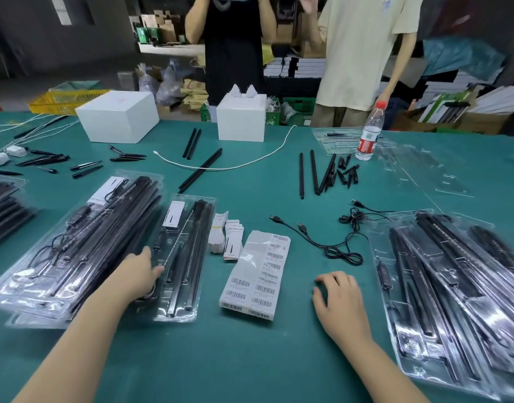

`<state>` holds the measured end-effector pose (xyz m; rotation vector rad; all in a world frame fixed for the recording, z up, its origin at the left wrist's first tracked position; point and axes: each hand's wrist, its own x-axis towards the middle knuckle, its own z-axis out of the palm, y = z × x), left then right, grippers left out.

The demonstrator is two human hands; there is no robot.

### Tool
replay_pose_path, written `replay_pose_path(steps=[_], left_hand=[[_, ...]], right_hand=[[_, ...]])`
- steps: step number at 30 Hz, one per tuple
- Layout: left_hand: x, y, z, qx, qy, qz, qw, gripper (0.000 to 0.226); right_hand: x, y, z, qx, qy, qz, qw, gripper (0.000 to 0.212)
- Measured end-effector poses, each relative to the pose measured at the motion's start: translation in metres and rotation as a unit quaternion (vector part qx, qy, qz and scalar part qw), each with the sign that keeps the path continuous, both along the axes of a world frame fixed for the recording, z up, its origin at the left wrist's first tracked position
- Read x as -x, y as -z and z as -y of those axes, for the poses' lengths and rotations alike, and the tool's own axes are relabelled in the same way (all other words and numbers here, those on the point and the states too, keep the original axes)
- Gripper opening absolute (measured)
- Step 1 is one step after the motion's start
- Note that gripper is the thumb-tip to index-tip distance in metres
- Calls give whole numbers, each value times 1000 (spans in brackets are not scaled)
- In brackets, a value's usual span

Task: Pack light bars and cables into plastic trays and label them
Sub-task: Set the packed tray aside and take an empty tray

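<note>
A clear plastic tray [189, 301] packed with black light bars and a white card lies left of centre. My left hand [139, 274] grips its left edge, thumb over the rim. My right hand [340, 301] rests on the green table with its fingers loosely curled, holding nothing. Sheets of barcode labels [258, 274] lie between the two hands. Black USB cables [337, 245] lie loose beyond my right hand. Stacks of filled trays sit at the far left [72, 242] and at the right [453, 292].
Loose black bars [316, 173] and end caps lie mid-table, with a white cable [229, 167], two white boxes [119, 116], a water bottle [369, 135] and empty clear trays [424, 167]. Small cards [225, 237] sit beside the labels. Two people stand across the table.
</note>
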<state>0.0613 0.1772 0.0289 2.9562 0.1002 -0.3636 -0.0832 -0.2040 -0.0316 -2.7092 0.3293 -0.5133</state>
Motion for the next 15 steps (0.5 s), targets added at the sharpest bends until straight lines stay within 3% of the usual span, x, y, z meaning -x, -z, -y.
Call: replay_pose_path(steps=[2,4,7,11,15], left_hand=[[6,4,11,-36,-11,13,999,37],[11,12,25,-71,6,72,995,28],[11,25,43,-24,82,168,982,48],[11,48,51,-16,101,95,990,62],[14,56,43,-27,98,102,990,63]], right_hand=[[0,0,0,-2,0,0,1000,16],[1,0,0,-2,-2,-1,1000,16],[0,1,1,-2,-2,4,1000,16],[0,1,2,-2,1,10,1000,15],[0,2,2,2,-1,11,1000,15]])
